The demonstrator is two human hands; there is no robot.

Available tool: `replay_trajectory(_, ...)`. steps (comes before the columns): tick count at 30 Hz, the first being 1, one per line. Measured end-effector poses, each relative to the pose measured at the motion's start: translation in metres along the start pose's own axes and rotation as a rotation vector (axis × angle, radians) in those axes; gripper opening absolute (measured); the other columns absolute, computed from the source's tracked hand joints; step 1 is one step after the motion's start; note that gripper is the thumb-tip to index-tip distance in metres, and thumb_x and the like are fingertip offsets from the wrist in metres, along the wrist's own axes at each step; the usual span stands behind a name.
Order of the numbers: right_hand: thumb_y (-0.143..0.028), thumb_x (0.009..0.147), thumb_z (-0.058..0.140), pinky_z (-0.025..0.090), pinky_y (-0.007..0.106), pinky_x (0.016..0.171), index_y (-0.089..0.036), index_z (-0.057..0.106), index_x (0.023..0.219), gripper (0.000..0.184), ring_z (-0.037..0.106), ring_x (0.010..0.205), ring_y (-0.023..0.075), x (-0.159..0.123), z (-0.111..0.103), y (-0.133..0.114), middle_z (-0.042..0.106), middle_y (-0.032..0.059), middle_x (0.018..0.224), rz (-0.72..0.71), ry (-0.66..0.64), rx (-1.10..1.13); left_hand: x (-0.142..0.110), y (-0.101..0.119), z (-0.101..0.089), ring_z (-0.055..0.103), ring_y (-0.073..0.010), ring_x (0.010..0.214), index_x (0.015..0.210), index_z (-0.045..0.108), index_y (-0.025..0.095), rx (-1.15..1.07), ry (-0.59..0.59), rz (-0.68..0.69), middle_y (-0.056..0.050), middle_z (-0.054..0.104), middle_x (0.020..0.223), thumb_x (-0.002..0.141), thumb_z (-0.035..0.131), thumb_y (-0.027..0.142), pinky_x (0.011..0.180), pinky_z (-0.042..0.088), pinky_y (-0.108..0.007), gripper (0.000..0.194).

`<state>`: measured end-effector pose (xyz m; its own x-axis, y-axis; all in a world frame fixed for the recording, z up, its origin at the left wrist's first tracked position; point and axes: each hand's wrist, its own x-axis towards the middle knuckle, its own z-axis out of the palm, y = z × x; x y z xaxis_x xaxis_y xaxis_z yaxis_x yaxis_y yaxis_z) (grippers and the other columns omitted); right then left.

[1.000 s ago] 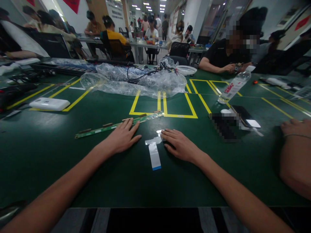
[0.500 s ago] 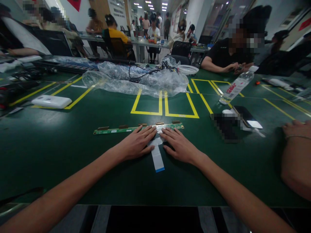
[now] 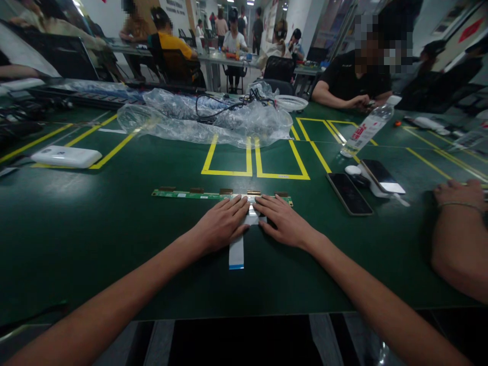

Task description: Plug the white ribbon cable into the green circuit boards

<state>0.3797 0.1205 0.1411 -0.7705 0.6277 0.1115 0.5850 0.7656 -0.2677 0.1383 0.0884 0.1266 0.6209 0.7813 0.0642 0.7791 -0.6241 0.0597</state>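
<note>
A long, narrow green circuit board [image 3: 190,195] lies on the dark green table, with several brown-gold tabs along its far edge. From its near side a white flat ribbon cable [image 3: 237,252] with a blue-tipped end folds and runs toward me. My left hand [image 3: 223,222] rests with fingers stretched out, its fingertips on the board's near edge beside the cable and its thumb above the strip. Opposite it, my right hand [image 3: 282,219] lies in the same way, fingertips at the board and thumb close to the cable's fold. The fingers partly hide where cable and board meet.
Beyond the board are yellow tape outlines [image 3: 229,173] and crumpled clear plastic wrap [image 3: 171,119] with black cables. A white device [image 3: 66,156] lies left. To the right are a phone [image 3: 349,194], another phone [image 3: 382,175], a tilted bottle [image 3: 369,129] and another person's arm [image 3: 459,234].
The board has turned slightly clockwise, its left end now farther from me. The cable's free end has swung to the left. Both hands stay flat at the board.
</note>
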Motion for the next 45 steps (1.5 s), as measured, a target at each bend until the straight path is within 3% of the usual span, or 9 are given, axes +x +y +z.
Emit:
replay_trajectory(9,-0.038,0.1,0.051,0.022,0.058,0.122,-0.025,0.043,0.153,0.055,0.032,0.148,0.0304,-0.001,0.003,0.005,0.04,0.0097,0.159,-0.016,0.0,0.02,-0.002,-0.006,-0.002,0.026,-0.0309,0.151,0.155,0.036,0.013,-0.075,-0.015,0.026,-0.017,0.028,0.162,0.105,0.041,0.044,0.122,0.026,-0.049,0.059)
replay_trajectory(14,-0.029,0.098,0.051,0.03,0.054,0.12,-0.023,0.055,0.144,0.046,0.042,0.142,0.0274,-0.002,-0.001,0.012,0.05,0.0106,0.151,-0.047,0.035,0.09,-0.003,-0.006,-0.001,0.027,-0.0318,0.15,0.153,0.039,0.011,-0.079,-0.001,0.027,-0.019,0.03,0.161,0.105,0.043,0.039,0.121,0.029,-0.05,0.056)
replay_trajectory(18,-0.028,0.097,0.053,0.03,0.053,0.12,-0.021,0.059,0.139,0.043,0.043,0.142,0.0264,-0.003,-0.002,0.015,0.052,0.0114,0.149,-0.052,0.046,0.098,-0.002,-0.007,0.001,0.029,-0.0325,0.149,0.153,0.038,0.009,-0.065,0.014,0.031,-0.02,0.032,0.16,0.105,0.046,0.037,0.12,0.031,-0.052,0.057)
replay_trajectory(27,-0.026,0.097,0.054,0.034,0.054,0.118,-0.022,0.063,0.135,0.04,0.046,0.14,0.0262,-0.003,-0.003,0.018,0.054,0.0102,0.148,-0.046,0.064,0.152,-0.004,-0.008,-0.005,0.045,-0.0304,0.14,0.139,0.057,0.009,-0.146,0.122,0.063,-0.019,0.049,0.149,0.1,0.057,0.031,0.114,0.044,-0.049,0.044)
replay_trajectory(45,-0.032,0.096,0.055,0.034,0.056,0.117,-0.024,0.061,0.138,0.043,0.045,0.139,0.0286,-0.003,0.001,0.012,0.052,0.0105,0.149,-0.02,0.09,0.12,-0.009,-0.014,-0.021,0.059,-0.0296,0.125,0.125,0.068,0.014,-0.165,0.146,0.064,-0.016,0.06,0.138,0.101,0.049,0.033,0.103,0.053,-0.048,0.036)
